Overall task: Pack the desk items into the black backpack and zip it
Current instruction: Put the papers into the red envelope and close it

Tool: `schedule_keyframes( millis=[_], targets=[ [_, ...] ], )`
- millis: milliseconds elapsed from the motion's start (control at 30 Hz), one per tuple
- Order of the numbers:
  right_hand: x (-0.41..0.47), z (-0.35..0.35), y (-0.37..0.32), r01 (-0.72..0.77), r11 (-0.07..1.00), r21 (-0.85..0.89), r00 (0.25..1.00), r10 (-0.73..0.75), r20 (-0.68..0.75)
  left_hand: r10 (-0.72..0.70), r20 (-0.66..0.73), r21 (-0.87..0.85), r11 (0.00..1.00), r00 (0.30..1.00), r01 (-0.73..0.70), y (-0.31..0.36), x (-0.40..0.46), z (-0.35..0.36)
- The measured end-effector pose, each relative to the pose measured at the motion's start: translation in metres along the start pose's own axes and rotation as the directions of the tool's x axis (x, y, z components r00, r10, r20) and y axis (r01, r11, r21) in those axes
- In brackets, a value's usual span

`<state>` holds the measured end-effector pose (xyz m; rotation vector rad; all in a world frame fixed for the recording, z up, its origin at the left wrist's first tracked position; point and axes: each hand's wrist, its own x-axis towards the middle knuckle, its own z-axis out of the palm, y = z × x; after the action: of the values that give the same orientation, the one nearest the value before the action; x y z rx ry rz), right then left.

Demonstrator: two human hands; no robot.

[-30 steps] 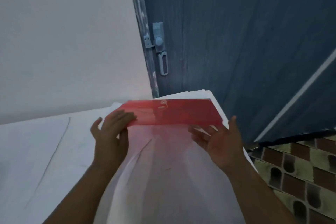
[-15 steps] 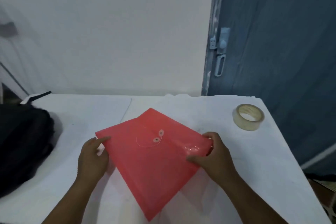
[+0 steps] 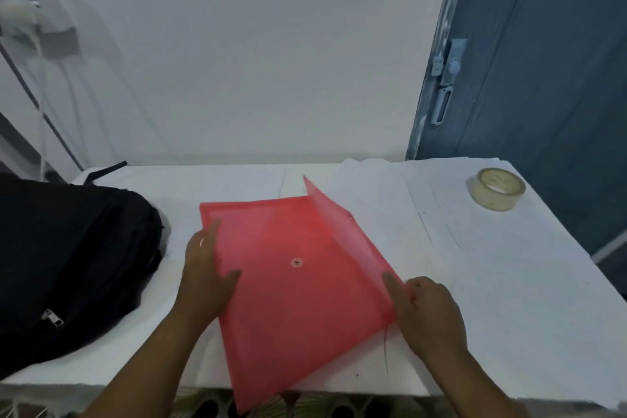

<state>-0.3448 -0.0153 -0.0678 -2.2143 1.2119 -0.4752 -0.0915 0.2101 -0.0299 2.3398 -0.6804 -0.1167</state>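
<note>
The red folder (image 3: pixel 291 282) lay on the white desk (image 3: pixel 475 299), its near corner hanging over the front edge and its flap standing open along the right side. The left hand (image 3: pixel 203 278) held the folder's left edge, thumb on top and fingers apparently tucked beneath, though the tinted plastic made that hard to confirm. The right hand (image 3: pixel 427 312) pinched the flap near its lower end, holding it lifted. The backpack (image 3: pixel 68 258) lay at the left end of the desk, just beside the folder but not touching it; a zipper pull (image 3: pixel 52 317) showed on its near side, and whether the main compartment was open could not be told. The likely risk was the slick folder sliding off the front edge if either hold loosened, since so much of it overhung. Left unfastened, the flap could also catch on the bag's mouth or let contents spill, if there were any inside. A roll of tape (image 3: pixel 497 188) sat well apart at the far right corner, probably also to be packed. Nothing lay between folder and backpack, though the bag might need opening first.
</note>
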Motion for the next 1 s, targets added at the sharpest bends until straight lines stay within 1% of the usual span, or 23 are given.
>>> schedule_keyframes(
  millis=[33, 67, 100, 167, 200, 233, 267, 300, 333, 400, 467, 500, 567, 633, 667, 767, 833, 867, 933, 1000],
  targets=[
    [-0.004, 0.000, 0.001, -0.005, 1.000, -0.025, 0.999, 0.004, -0.050, -0.005, 0.001, 0.205, 0.979, 1.000, 0.005, -0.004, 0.003, 0.008],
    [-0.008, 0.000, 0.002, -0.008, 0.997, -0.080, 0.994, 0.000, -0.111, -0.024, 0.019, 0.334, 0.942, 1.000, 0.016, 0.001, 0.002, 0.014],
    [-0.012, -0.002, 0.002, -0.022, 0.987, -0.161, 0.987, -0.005, -0.162, 0.011, 0.049, 0.383, 0.923, 0.999, -0.029, 0.004, -0.001, 0.022],
    [-0.013, -0.006, 0.001, -0.066, 0.957, -0.282, 0.981, 0.010, -0.193, 0.156, 0.185, 0.327, 0.922, 0.970, -0.210, 0.021, -0.014, 0.040],
    [-0.012, -0.008, 0.000, -0.094, 0.950, -0.298, 0.982, 0.038, -0.187, 0.190, 0.291, 0.302, 0.912, 0.938, -0.278, 0.030, -0.021, 0.048],
    [-0.010, -0.011, -0.002, -0.117, 0.946, -0.302, 0.980, 0.062, -0.187, 0.200, 0.406, 0.309, 0.888, 0.892, -0.340, 0.037, -0.027, 0.059],
    [-0.008, -0.014, -0.003, -0.115, 0.951, -0.288, 0.977, 0.056, -0.207, 0.171, 0.504, 0.332, 0.867, 0.847, -0.372, 0.042, -0.033, 0.065],
    [-0.004, -0.017, -0.004, -0.081, 0.958, -0.274, 0.970, 0.013, -0.242, 0.154, 0.554, 0.341, 0.854, 0.818, -0.392, 0.043, -0.034, 0.072],
    [-0.001, -0.017, -0.004, -0.015, 0.964, -0.267, 0.961, -0.060, -0.269, 0.141, 0.572, 0.336, 0.858, 0.808, -0.387, 0.045, -0.036, 0.074],
    [0.006, -0.015, 0.000, 0.132, 0.934, -0.331, 0.939, -0.225, -0.261, 0.153, 0.575, 0.287, 0.882, 0.804, -0.373, 0.046, -0.034, 0.077],
    [0.015, -0.013, 0.007, 0.266, 0.871, -0.413, 0.906, -0.373, -0.202, 0.160, 0.606, 0.255, 0.889, 0.779, -0.381, 0.045, -0.031, 0.074],
    [0.017, -0.017, 0.008, 0.286, 0.841, -0.460, 0.909, -0.390, -0.148, 0.161, 0.623, 0.248, 0.887, 0.766, -0.388, 0.046, -0.030, 0.074],
    [0.022, -0.024, 0.010, 0.286, 0.783, -0.552, 0.945, -0.325, 0.029, 0.162, 0.635, 0.224, 0.897, 0.755, -0.381, 0.054, -0.030, 0.075],
    [0.023, -0.021, 0.019, 0.282, 0.776, -0.564, 0.960, -0.224, 0.171, 0.178, 0.629, 0.193, 0.907, 0.757, -0.373, 0.068, -0.031, 0.081],
    [0.021, -0.019, 0.025, 0.291, 0.793, -0.535, 0.957, -0.229, 0.180, 0.189, 0.619, 0.184, 0.909, 0.762, -0.375, 0.077, -0.031, 0.087],
    [0.012, -0.009, 0.046, 0.304, 0.847, -0.436, 0.953, -0.275, 0.130, 0.224, 0.549, 0.215, 0.893, 0.805, -0.395, 0.096, -0.039, 0.115],
    [0.011, -0.007, 0.053, 0.310, 0.871, -0.382, 0.950, -0.269, 0.157, 0.232, 0.502, 0.268, 0.874, 0.833, -0.404, 0.102, -0.045, 0.133],
    [0.013, -0.010, 0.056, 0.303, 0.882, -0.362, 0.950, -0.248, 0.192, 0.231, 0.493, 0.296, 0.862, 0.839, -0.412, 0.106, -0.050, 0.142],
    [0.014, -0.009, 0.051, 0.290, 0.882, -0.372, 0.952, -0.226, 0.207, 0.241, 0.476, 0.347, 0.832, 0.846, -0.433, 0.103, -0.057, 0.147],
    [0.016, -0.009, 0.054, 0.278, 0.894, -0.351, 0.958, -0.232, 0.167, 0.275, 0.406, 0.338, 0.841, 0.872, -0.422, 0.104, -0.061, 0.150]
  ],
)
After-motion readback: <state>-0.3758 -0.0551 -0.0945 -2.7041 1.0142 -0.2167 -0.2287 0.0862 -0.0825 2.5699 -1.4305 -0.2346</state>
